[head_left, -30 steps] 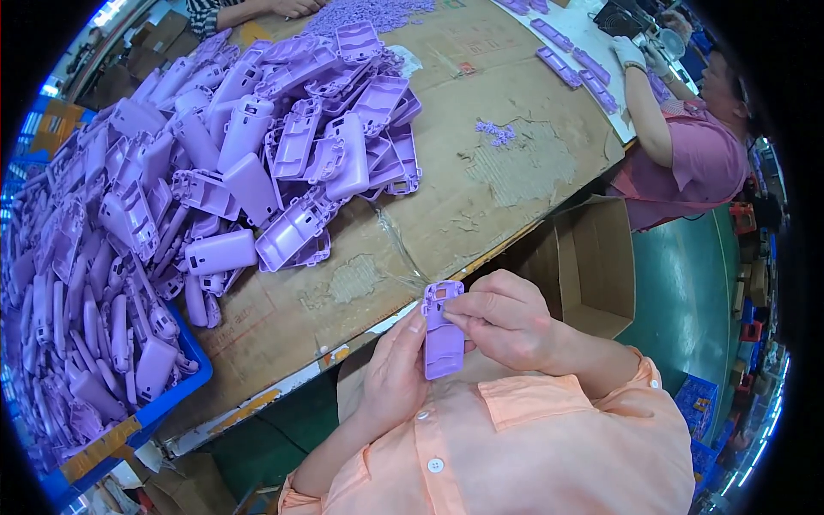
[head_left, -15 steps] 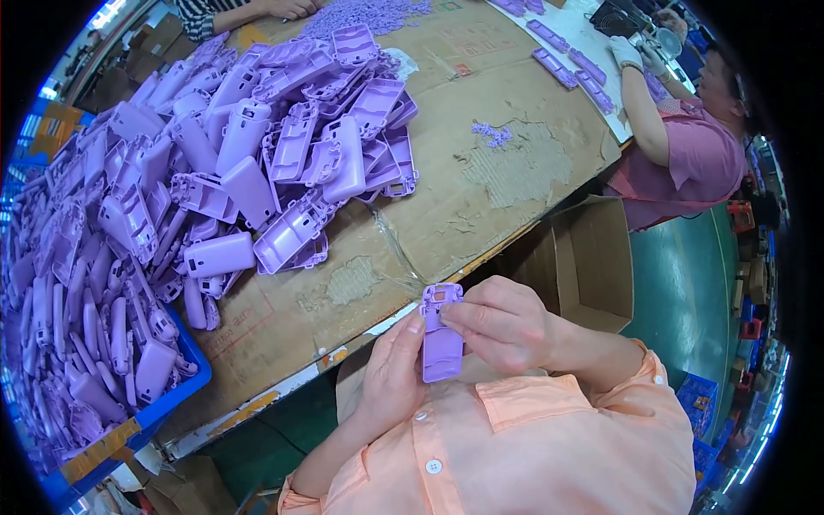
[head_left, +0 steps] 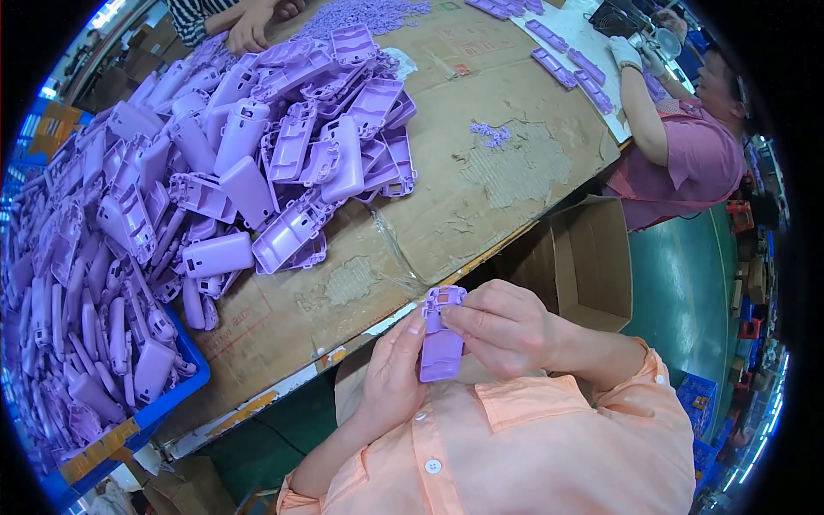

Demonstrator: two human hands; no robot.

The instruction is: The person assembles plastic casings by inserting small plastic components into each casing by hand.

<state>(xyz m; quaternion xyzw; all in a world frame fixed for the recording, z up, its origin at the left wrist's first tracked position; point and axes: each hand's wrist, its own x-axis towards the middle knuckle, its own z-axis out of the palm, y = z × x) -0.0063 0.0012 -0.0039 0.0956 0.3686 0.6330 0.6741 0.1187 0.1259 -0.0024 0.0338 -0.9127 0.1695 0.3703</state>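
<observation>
Basically, 1 oblong purple plastic casing (head_left: pixel 441 356) sits btwn both hands, just beside the near edge of the brown cardboard-covered desk (head_left: pixel 378 287). Left hand (head_left: pixel 393 365) grasps it along its left side, thumb at the edge; right hand (head_left: pixel 506 326) is on its right, fingertips pinched together against the upper part.

Counts: 1 blue plastic bin (head_left: pixel 200 378), near left; 1 open brown cardboard box (head_left: pixel 592 275), right of the desk; 2 lots of tiny purple plastic bits, i.e. a small cluster (head_left: pixel 491 135) mid-desk + a big heap (head_left: pixel 369 15), far side. Big pile of purple plastic casings (head_left: pixel 245 189), left: dozens, overlapping, no exact no. poss.

Hidden: whatever's btwn the right fingertips, can't tell; casing's underside too. Far-left co-worker's cut off, approx. just a black-and-white striped sleeve (head_left: pixel 189 19) & hands.
</observation>
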